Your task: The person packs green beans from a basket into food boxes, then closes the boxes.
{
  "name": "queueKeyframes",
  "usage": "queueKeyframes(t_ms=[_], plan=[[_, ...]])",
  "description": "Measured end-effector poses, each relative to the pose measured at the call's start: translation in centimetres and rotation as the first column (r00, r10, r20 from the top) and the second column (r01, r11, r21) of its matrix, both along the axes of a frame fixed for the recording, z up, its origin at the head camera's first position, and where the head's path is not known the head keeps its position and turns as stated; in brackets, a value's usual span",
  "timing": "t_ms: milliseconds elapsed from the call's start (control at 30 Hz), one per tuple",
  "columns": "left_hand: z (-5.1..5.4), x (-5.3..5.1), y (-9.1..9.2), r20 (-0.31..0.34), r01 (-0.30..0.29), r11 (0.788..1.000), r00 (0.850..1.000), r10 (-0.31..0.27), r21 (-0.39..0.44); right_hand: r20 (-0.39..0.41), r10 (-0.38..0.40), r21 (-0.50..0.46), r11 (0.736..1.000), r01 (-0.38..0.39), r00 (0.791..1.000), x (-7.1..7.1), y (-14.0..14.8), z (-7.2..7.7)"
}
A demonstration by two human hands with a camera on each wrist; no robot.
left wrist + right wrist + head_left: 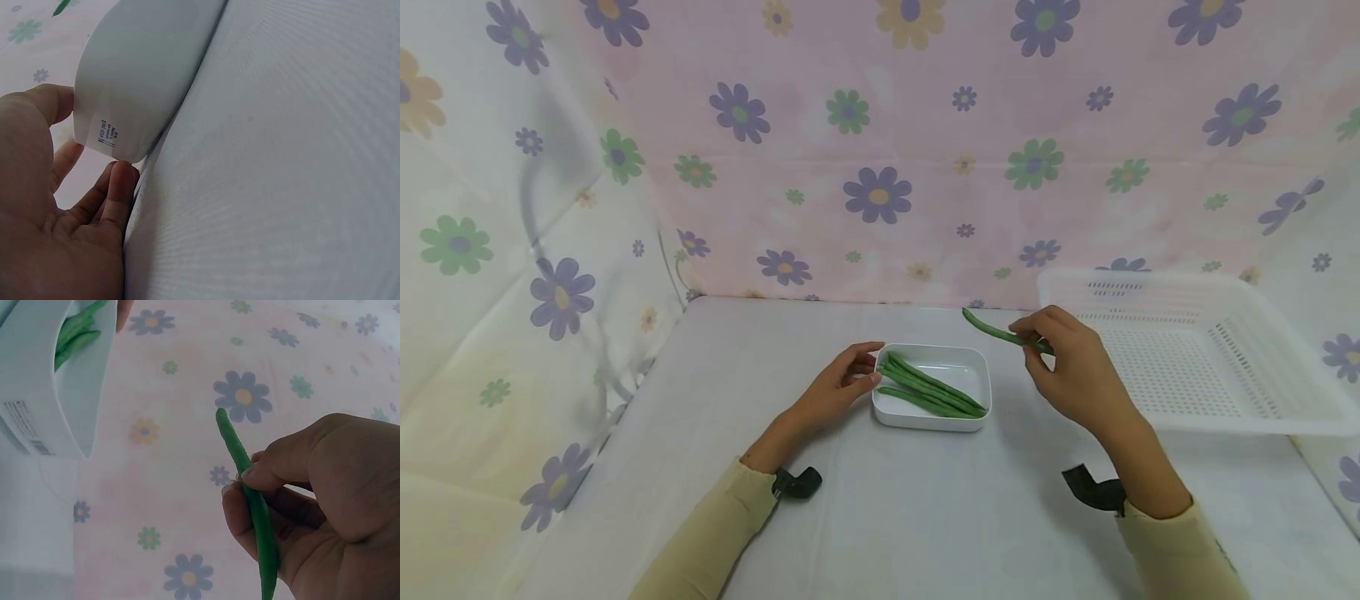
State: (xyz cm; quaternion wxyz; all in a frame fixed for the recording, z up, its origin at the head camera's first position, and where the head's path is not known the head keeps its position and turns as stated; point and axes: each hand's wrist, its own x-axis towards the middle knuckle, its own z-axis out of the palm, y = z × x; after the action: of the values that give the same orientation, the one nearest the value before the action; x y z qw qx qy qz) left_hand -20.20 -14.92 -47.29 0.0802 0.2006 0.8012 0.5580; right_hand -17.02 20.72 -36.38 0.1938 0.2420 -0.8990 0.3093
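A small white rectangular dish (928,423) stands on the table, and several green beans (925,387) lie slantwise inside it. My left hand (842,379) holds the dish by its left end; in the left wrist view the thumb and curled fingers (120,184) meet the dish wall (134,81) beside its printed label. To the right of the dish and above the table, my right hand (1075,362) pinches a single green bean (988,329) between thumb and fingers. That bean's free end points left, over toward the back of the dish.
At the right stands a large white perforated basket (1157,367), just beyond my right hand. A flowered cloth (805,208) hangs behind the white table (887,517) and along its sides. Dark straps (797,483) sit at both wrists.
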Motion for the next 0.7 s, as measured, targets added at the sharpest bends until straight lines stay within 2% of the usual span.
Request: queueKeyframes(t_ms=[100, 200, 300, 500, 700], plan=[[1.1, 0.7, 0.2, -0.005, 0.001, 1.0, 1.0, -0.001, -0.001, -0.018, 0.016, -0.008, 1.0, -0.016, 1.0, 0.0, -0.9, -0.6], [1.3, 0.9, 0.2, -0.015, 0.003, 1.0, 1.0, -0.003, -0.006, -0.029, 0.035, -0.027, 0.999, -0.036, 0.999, 0.0, -1.8, -1.3], [0.9, 0.7, 0.1, -0.012, 0.004, 1.0, 1.0, -0.004, -0.005, -0.034, 0.049, -0.049, 0.998, -0.05, 0.998, 0.0, -2.7, -2.0], [-1.4, -0.5, -0.3, -0.005, -0.006, 1.0, 1.0, 0.006, -0.009, 0.008, 0.077, -0.11, 0.991, -0.076, 0.997, 0.0, -4.4, -3.4], [-1.8, -0.8, -0.6, -0.006, -0.001, 1.0, 1.0, 0.001, -0.009, 0.075, 0.119, -0.167, 0.98, -0.105, 0.99, 0.0, -5.8, -4.8]])
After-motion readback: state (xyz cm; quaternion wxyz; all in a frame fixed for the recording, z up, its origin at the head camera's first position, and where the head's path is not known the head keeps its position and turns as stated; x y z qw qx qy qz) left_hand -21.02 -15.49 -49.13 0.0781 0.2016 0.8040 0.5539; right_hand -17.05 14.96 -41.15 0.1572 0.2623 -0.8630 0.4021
